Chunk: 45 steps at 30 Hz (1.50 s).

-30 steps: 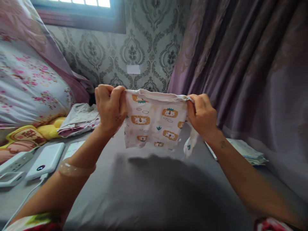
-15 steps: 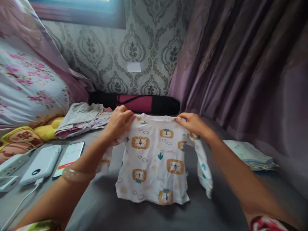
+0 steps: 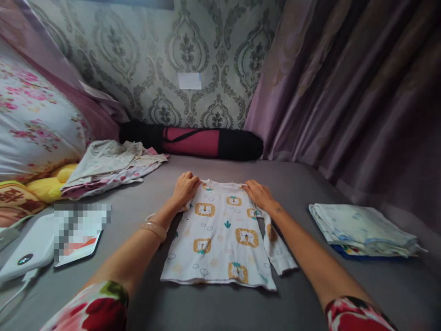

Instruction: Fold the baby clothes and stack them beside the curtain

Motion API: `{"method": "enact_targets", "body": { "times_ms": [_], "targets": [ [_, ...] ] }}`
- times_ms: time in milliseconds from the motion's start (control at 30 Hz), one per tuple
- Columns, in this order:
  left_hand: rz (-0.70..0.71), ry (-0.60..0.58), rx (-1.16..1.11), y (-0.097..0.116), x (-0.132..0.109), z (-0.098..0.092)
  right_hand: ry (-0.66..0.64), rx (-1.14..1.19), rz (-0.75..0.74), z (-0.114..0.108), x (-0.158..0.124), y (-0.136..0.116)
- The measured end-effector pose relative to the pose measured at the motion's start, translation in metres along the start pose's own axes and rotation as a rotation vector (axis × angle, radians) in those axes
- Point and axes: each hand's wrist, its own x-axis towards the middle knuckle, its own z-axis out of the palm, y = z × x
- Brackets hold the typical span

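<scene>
A small white baby shirt [image 3: 220,234] printed with orange lions lies flat on the grey bed sheet [image 3: 213,308], neck end away from me. My left hand [image 3: 185,188] rests on its left shoulder, fingers closed over the fabric edge. My right hand [image 3: 258,194] lies on its right shoulder, fingers pressed down on the cloth. The right sleeve [image 3: 277,250] trails down beside my right forearm. The left sleeve is mostly hidden under my left forearm.
Loose clothes [image 3: 110,165] are heaped at the back left by a floral pillow [image 3: 34,124]. A rolled red-and-black mat [image 3: 193,140] lies against the wall. Folded cloths [image 3: 361,227] are stacked at the right near the purple curtain [image 3: 361,101]. A power bank [image 3: 31,248] and phone [image 3: 81,230] lie left.
The shirt, held up in the air by its shoulders a second ago, has come down and now lies spread flat on the sheet. Both hands stayed at the shoulders.
</scene>
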Motion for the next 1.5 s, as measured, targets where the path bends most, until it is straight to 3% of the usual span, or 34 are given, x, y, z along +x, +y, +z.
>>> {"method": "enact_targets", "body": {
  "times_ms": [300, 600, 800, 967, 1200, 1367, 1500],
  "targets": [
    [0.034, -0.049, 0.056, -0.018, 0.028, 0.022, -0.08, -0.012, 0.03, 0.021, 0.041, 0.012],
    [0.001, -0.068, 0.077, -0.027, 0.064, 0.035, -0.106, -0.009, 0.057, 0.026, 0.08, 0.021],
    [-0.116, -0.27, 0.018, -0.032, 0.07, 0.046, -0.116, -0.01, 0.095, 0.032, 0.092, 0.02],
    [-0.172, -0.345, -0.071, -0.02, 0.083, 0.05, -0.094, 0.084, 0.016, 0.032, 0.107, 0.004],
    [-0.224, -0.388, -0.063, 0.003, 0.093, 0.053, -0.105, 0.089, 0.101, 0.046, 0.121, -0.007],
    [-0.293, -0.309, -0.048, 0.008, 0.086, 0.063, -0.033, 0.1, 0.243, 0.057, 0.122, -0.013],
    [-0.294, -0.255, 0.07, 0.011, 0.08, 0.075, 0.132, 0.067, 0.29, 0.071, 0.115, -0.025]
  ]
}}
